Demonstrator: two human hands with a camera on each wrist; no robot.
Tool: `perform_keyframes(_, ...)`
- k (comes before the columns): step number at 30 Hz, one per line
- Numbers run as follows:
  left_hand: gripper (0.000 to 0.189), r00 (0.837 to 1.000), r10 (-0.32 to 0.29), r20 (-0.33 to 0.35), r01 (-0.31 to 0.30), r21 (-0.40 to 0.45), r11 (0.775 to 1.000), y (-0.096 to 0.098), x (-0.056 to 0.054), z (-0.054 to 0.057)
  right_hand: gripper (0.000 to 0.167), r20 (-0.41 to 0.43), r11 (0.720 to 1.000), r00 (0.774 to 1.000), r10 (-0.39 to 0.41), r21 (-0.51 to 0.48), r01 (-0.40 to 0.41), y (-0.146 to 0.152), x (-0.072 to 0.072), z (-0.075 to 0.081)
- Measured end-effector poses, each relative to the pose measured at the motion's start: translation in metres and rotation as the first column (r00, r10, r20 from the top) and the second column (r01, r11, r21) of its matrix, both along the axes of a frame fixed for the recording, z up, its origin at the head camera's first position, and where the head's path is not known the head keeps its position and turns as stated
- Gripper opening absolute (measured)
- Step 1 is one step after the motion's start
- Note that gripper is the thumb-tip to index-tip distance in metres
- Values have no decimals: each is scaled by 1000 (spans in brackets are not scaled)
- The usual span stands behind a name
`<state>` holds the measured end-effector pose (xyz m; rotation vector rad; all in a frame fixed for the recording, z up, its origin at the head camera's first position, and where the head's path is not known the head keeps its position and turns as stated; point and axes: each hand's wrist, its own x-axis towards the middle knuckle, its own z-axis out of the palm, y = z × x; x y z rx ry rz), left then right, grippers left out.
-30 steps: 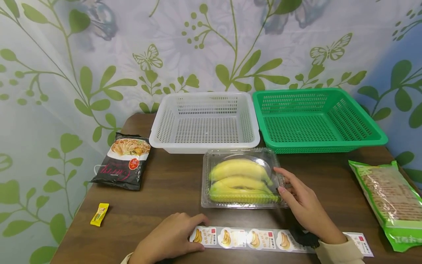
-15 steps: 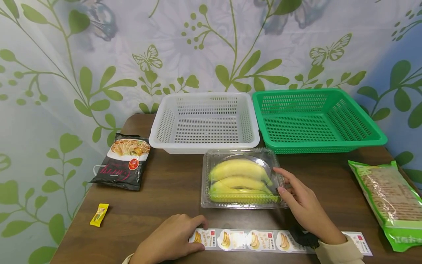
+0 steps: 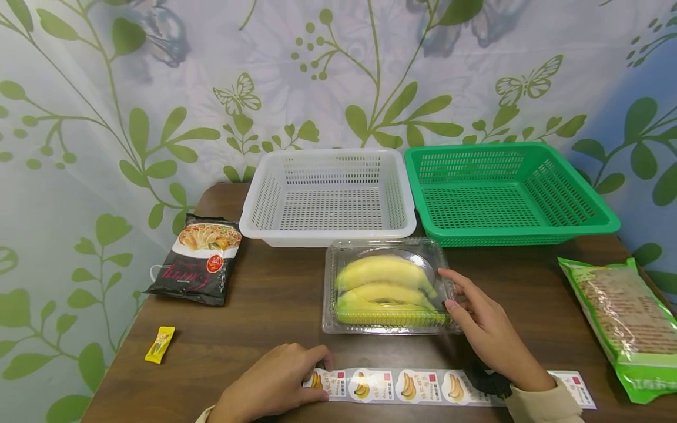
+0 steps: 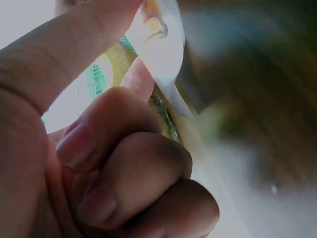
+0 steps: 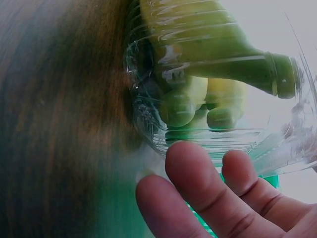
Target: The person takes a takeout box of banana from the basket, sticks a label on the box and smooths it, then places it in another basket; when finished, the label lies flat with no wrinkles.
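A clear plastic clamshell box (image 3: 330, 294) with bananas (image 3: 381, 271) inside sits in the middle of the table. My right hand (image 3: 489, 320) holds its right end, thumb and forefinger at the lid's edge; in the right wrist view, fingertips (image 5: 190, 161) meet the ribbed side wall. In front of the box lies a strip of banana stickers (image 3: 394, 385), partly covered by the right forearm. The left hand (image 3: 275, 376) pinches the strip's left end. Up close in the left wrist view, a sticker (image 4: 161, 44) lies between thumb and forefinger, the other fingers curled.
Behind the box stand a white basket (image 3: 264, 232) and a green basket (image 3: 508, 231), side by side. A black curry packet (image 3: 198, 261) and a small yellow wrapped packet (image 3: 160, 344) lie on the left. On the right lies a green-edged bag (image 3: 626, 317).
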<state>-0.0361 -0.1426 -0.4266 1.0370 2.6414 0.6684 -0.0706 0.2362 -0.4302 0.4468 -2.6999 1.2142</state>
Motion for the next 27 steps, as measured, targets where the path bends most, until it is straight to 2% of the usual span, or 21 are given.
perform_keyframes(16, 32, 1000, -16, -9, 16, 15, 1000, 2, 0, 0, 53, 10, 1000, 1000, -6, 9, 6, -1, 0, 0)
perform_keyframes(23, 21, 996, -19, -87, 25, 76, 997, 3, -1, -1, 53, 1, 1000, 1000, -3, 3, 3, -1, 0, 0)
perform_keyframes(27, 10, 995, -14, -102, 25, 105, 994, 5, -1, -2, 53, 9, 1000, 1000, -4, 2, 4, -1, 0, 0)
